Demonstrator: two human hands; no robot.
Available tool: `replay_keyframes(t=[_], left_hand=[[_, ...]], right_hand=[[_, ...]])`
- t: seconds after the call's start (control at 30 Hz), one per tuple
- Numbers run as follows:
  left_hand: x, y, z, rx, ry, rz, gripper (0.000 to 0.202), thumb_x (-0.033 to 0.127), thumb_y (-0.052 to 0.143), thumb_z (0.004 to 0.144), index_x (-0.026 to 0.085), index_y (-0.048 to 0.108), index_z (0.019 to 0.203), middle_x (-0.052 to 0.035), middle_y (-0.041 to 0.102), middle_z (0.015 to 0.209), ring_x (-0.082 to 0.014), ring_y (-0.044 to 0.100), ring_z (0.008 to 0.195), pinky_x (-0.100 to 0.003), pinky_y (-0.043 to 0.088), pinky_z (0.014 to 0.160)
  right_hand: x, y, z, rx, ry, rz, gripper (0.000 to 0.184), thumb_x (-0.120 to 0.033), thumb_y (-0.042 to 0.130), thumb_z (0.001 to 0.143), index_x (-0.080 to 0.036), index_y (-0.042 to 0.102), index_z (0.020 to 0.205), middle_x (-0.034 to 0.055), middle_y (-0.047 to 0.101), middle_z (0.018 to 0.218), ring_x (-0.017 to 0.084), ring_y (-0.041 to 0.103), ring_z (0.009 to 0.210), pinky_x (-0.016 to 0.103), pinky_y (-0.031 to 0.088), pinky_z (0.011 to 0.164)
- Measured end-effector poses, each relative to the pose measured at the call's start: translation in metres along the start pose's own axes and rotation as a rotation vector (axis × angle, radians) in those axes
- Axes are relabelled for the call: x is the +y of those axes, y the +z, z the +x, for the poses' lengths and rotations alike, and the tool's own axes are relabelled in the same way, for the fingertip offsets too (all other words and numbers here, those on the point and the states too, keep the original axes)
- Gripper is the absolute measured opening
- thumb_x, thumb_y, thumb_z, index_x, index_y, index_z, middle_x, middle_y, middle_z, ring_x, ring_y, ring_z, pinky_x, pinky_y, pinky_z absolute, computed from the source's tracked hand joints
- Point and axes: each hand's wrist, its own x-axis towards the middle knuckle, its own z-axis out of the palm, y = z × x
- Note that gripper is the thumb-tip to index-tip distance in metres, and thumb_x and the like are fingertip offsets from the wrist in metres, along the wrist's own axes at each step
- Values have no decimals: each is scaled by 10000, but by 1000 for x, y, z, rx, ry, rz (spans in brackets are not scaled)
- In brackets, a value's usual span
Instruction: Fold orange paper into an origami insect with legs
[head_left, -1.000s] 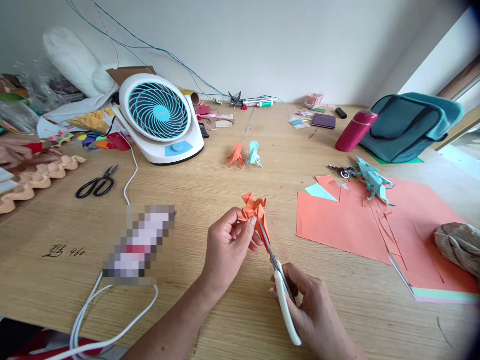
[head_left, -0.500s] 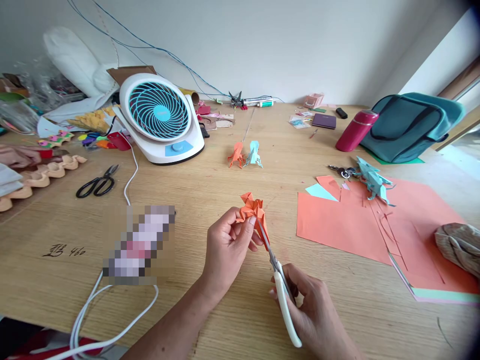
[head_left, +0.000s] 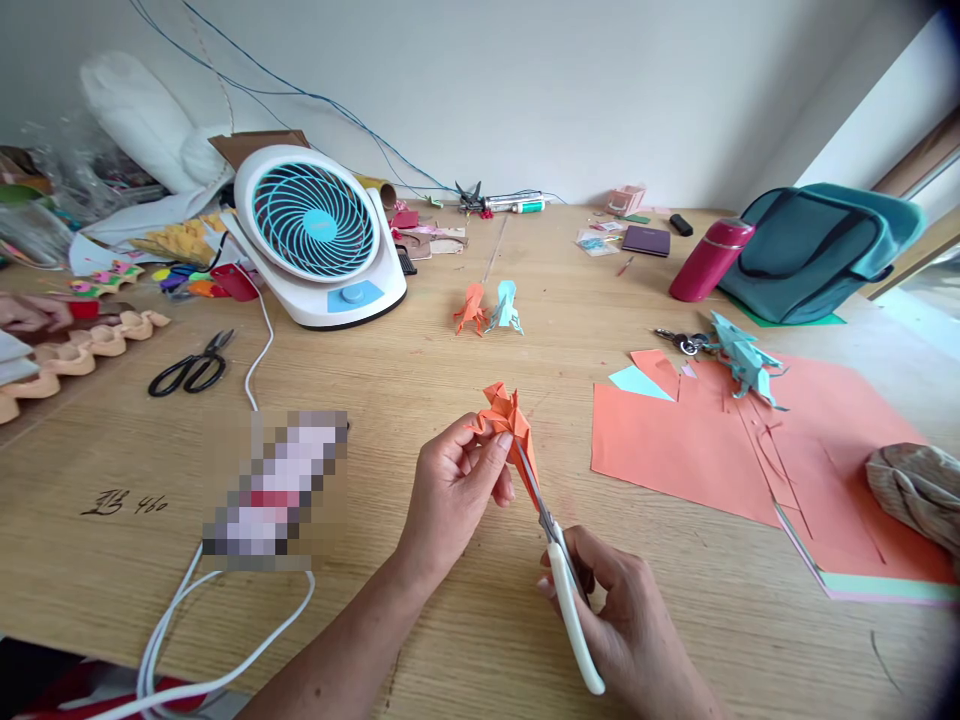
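Between the thumb and fingers of my left hand (head_left: 461, 490) is an orange folded-paper figure (head_left: 504, 412), held above the table. My right hand (head_left: 619, 590) grips scissors (head_left: 570, 610) with white handles. Their blades point up and away from me and lie along the lower right part of the figure; whether they cut into the paper I cannot tell. Beyond my hands, a small orange origami insect (head_left: 471, 308) and a light blue origami insect (head_left: 506, 306) stand side by side. A larger blue-green origami insect (head_left: 746, 358) rests on orange paper sheets (head_left: 675, 450) at the right.
At the left are black-handled scissors (head_left: 193, 368), a white fan (head_left: 322, 235), a blurred-out object (head_left: 281, 485) and a white cable (head_left: 262, 640). Another person's hand (head_left: 30, 312) shows at the left edge. A pink bottle (head_left: 711, 262), keys (head_left: 686, 342) and a teal bag (head_left: 802, 250) are at the right.
The orange paper figure has turned slightly in my left hand, with its folds shifted a little. The scissors stay almost in the same place. The whole view has moved slightly.
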Motion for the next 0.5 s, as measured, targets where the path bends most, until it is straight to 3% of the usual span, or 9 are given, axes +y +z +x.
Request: replay_keyframes(t=[0.5], left_hand=[[1,-1,2,19,6,13,216,253,635,928,163,573,741,51,574,657,-41,536,445,-167,453,462]], right_hand=[[-4,-1,1,-18,19,69,381,-507,575,939,-191,533,731,-33,448,647,113,366,605,242,310,530]])
